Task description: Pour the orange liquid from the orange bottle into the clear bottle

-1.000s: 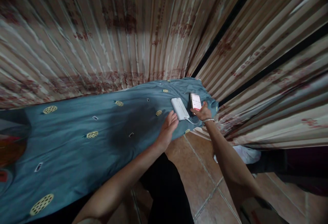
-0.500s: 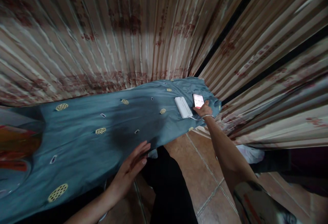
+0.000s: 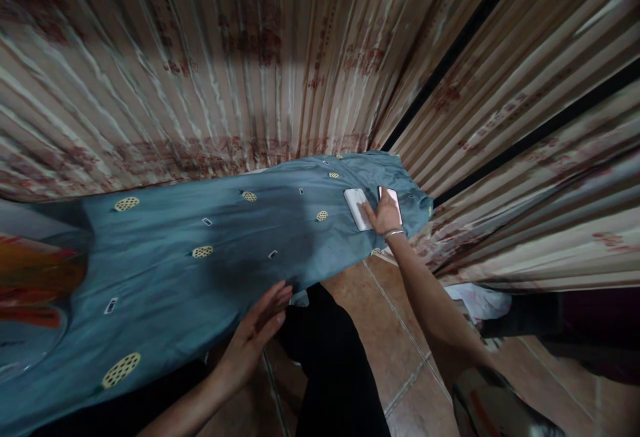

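Note:
A blue sheet (image 3: 210, 250) with yellow dotted patches covers a bed that runs from the left to the far corner. Near its far end lie a white power bank (image 3: 356, 207) and a phone (image 3: 391, 198) side by side. My right hand (image 3: 383, 216) lies over both, fingers spread and flat, a bangle on the wrist. My left hand (image 3: 260, 327) rests flat on the near edge of the sheet, fingers stretched out, holding nothing.
Pleated beige curtains (image 3: 250, 64) with reddish print hang behind the bed and along the right. Brown tiled floor (image 3: 390, 330) lies below, with my dark trouser leg (image 3: 335, 370) on it. A white bag (image 3: 475, 300) sits under the right curtain. Orange fabric (image 3: 30, 284) shows at the left.
My left hand drew back from the power bank to the near edge of the sheet. My right hand shifted from the phone to lie flat across phone and power bank.

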Demonstrator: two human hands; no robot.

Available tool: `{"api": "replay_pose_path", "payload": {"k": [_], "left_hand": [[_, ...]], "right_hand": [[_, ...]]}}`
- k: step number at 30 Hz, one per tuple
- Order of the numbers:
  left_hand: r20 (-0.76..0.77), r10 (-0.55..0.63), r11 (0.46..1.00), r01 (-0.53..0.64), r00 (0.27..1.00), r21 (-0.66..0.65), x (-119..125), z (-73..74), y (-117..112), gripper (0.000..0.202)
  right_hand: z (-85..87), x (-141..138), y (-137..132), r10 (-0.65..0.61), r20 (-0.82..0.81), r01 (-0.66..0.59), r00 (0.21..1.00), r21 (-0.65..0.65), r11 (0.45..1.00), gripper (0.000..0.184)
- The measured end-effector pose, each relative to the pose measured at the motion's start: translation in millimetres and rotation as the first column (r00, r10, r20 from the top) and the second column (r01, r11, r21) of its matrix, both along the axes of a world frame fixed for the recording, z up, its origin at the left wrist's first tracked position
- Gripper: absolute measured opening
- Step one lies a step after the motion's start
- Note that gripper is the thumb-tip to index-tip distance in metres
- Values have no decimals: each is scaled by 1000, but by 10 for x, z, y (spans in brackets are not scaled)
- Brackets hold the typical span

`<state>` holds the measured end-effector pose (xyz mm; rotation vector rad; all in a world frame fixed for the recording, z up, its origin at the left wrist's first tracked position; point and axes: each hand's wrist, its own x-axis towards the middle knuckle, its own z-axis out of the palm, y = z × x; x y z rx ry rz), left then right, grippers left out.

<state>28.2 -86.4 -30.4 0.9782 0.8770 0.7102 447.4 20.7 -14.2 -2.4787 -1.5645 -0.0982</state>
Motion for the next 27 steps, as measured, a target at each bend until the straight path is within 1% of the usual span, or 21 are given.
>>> {"api": "replay_pose_path", "payload": {"k": [1, 2, 3, 5, 8, 11, 20, 27], "left_hand": [[2, -4, 1000, 4, 1000, -5, -7, -11, -4, 69], [5, -7, 1000, 8, 1000, -11, -15, -21, -7, 69], [9, -7, 1000, 7, 1000, -16, -23, -29, -10, 70], [17, 1, 1000, -1, 1000, -20, -43, -38, -9, 71], [17, 9, 1000, -9, 1000, -28, -73, -32, 1, 74], [10, 13, 999, -12, 1000, -41, -96, -16, 13, 76], [-5, 8, 999, -8, 1000, -32, -120, 28, 43, 77], [-6, 5, 999, -5, 1000, -34, -126, 15, 39, 77]], "right_hand": [[-10, -103, 38, 56, -13, -56, 998, -35, 998, 85], [-20, -199, 80, 69, -21, -70, 997, -76, 995, 90], [-27, -283, 125, 49, -22, -52, 999, -116, 992, 94], [-34, -401, 207, -26, -19, 22, 999, -197, 980, 95], [-36, -456, 286, -91, -25, 81, 996, -269, 960, 86], [-35, -418, 322, -114, -27, 103, 993, -261, 960, 82], [-14, -218, 380, -197, -30, 184, 980, -235, 954, 83], [-35, -185, 411, -242, -39, 228, 969, -220, 948, 81]]}}
